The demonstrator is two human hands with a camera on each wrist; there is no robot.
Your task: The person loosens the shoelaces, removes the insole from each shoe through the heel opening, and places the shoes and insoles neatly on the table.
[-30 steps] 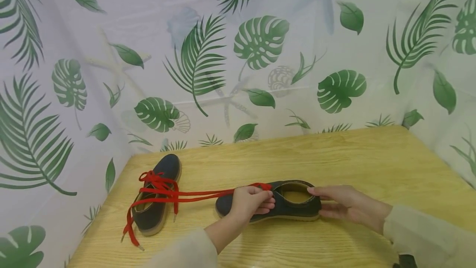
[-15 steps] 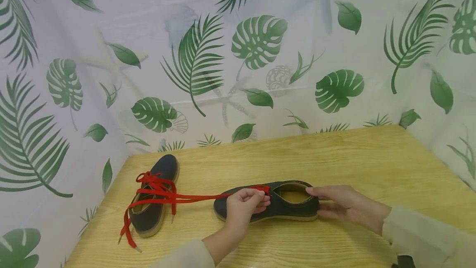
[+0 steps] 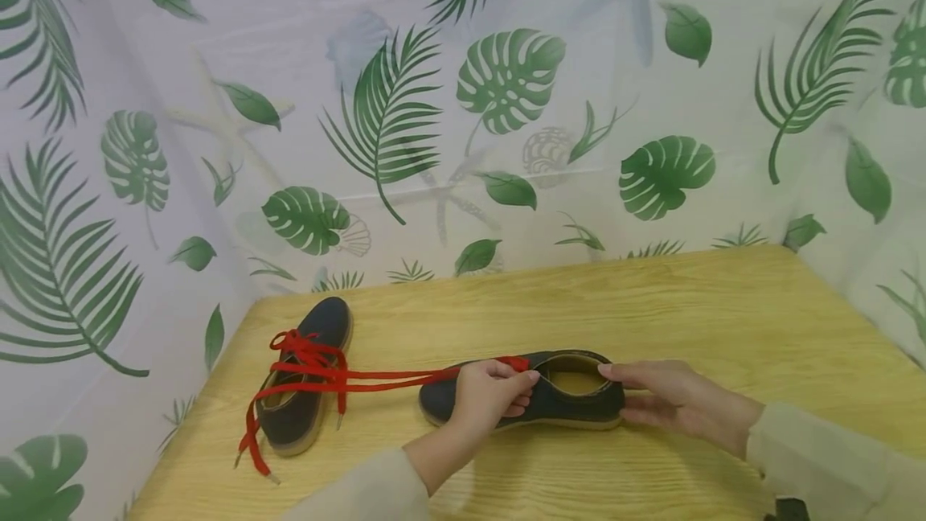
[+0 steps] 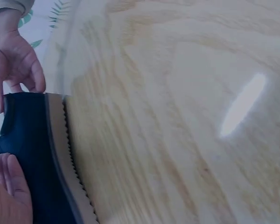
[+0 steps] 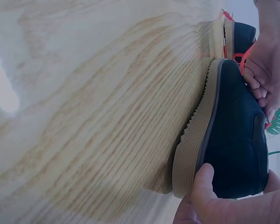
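A dark navy shoe (image 3: 557,407) with a tan ribbed sole lies across the table, toe to the left and opening to the right. My right hand (image 3: 683,400) grips its heel, with a finger at the collar and the thumb low on the back, as the right wrist view also shows. Over the lacing area, my left hand (image 3: 488,396) has its fingers curled and thumb and forefinger pinching the red shoelace (image 3: 405,380) at the shoe's tongue. Two strands of that lace stretch left past the toe. The hand hides part of the lacing.
The other navy shoe (image 3: 295,424) stands at the left with its toe pointing away and its red lace tied in a bow (image 3: 307,352). The long strands lie across it, their tips (image 3: 271,477) on the wooden table (image 3: 651,312). A leaf-print cloth (image 3: 434,143) hangs behind.
My left hand shifts slightly left, then back right, its thumb now reaching further toward the shoe's opening. The right hand and both shoes keep their places.
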